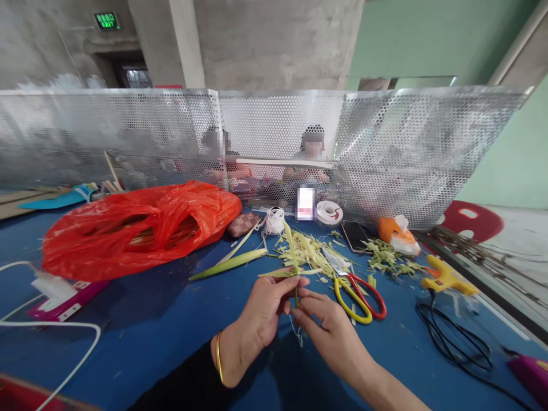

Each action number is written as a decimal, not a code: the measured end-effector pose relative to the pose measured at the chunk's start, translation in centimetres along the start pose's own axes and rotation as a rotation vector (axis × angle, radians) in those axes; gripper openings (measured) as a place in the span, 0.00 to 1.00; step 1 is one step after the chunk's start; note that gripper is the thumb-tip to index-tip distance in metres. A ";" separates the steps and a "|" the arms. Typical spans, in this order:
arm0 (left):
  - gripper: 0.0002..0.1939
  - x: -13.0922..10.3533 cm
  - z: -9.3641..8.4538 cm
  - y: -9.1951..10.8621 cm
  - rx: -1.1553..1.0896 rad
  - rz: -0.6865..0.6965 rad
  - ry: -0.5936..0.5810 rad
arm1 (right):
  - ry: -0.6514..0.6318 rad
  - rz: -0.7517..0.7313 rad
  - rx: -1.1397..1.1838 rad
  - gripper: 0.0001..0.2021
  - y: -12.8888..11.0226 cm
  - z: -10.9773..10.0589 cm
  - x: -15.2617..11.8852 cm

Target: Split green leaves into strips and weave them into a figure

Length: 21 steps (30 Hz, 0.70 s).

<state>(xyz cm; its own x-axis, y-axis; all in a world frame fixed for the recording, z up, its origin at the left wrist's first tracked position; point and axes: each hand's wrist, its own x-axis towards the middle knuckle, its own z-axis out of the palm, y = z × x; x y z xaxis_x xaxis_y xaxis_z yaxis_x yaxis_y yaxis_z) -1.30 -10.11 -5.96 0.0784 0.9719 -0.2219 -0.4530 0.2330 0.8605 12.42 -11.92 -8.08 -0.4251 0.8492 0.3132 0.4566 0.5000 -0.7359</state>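
Observation:
Both hands meet over the blue table, pinching a plant stem with pale green leaf strips (290, 245) that spread up and sideways from it. My left hand (263, 305), with a gold bangle at the wrist, grips it just below where the strips cross. Lower down, my right hand (327, 319) is closed on the same stem. A thin white thread (298, 338) dangles beneath the fingers. Just right of my hands lie scissors (357, 299) with one yellow and one red handle. Beyond them is a pile of pale leaf scraps (306, 251). A long green leaf (231, 264) lies to the left.
A red plastic bag (141, 228) fills the left side, near a purple power strip (71, 299). Behind sit a ball of white string (274, 220), a tape roll (329, 212) and a phone (354, 236). A yellow glue gun (449, 277) trails a black cable. People sit beyond the perforated screen (274, 120).

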 end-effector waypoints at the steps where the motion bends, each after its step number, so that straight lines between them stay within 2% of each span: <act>1: 0.08 0.0 0.0 0.1 -0.004 -0.002 0.001 | -0.001 -0.011 -0.035 0.16 0.0 -0.1 -0.1; 3: 0.08 0.1 -0.1 0.2 -0.005 -0.003 0.000 | 0.065 -0.027 -0.116 0.17 -0.1 -0.6 -0.2; 5: 0.08 0.2 -0.3 0.3 -0.009 -0.013 -0.005 | 0.253 -0.012 -0.194 0.16 0.0 -1.6 -0.2; 7: 0.10 0.2 -0.4 0.3 -0.007 -0.027 -0.035 | 0.458 0.022 -0.241 0.12 0.4 -2.7 0.1; 8: 0.10 0.2 -0.5 0.2 -0.001 -0.035 -0.055 | 0.495 0.034 -0.245 0.09 0.6 -3.1 0.3; 9: 0.11 0.1 -0.5 0.2 0.005 -0.044 -0.077 | 0.471 0.041 -0.226 0.09 0.9 -3.4 0.5; 13: 0.15 -0.2 -0.2 0.0 -0.008 -0.061 -0.098 | 0.207 0.102 -0.063 0.14 1.7 -2.9 1.1; 17: 0.20 -0.1 0.0 -0.3 0.023 -0.012 -0.092 | 0.237 0.075 -0.096 0.17 1.5 -1.7 0.8; 21: 0.16 0.2 -0.1 -0.5 0.203 0.092 -0.070 | 0.246 0.030 -0.140 0.15 1.1 -1.9 0.6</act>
<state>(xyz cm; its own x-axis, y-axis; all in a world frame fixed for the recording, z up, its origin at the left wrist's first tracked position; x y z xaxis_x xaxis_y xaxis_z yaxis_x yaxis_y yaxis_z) -1.15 -10.01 -6.50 0.1094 0.9877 -0.1120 -0.2737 0.1383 0.9518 14.16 -10.51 -7.54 -0.2152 0.8710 0.4416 0.5767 0.4783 -0.6622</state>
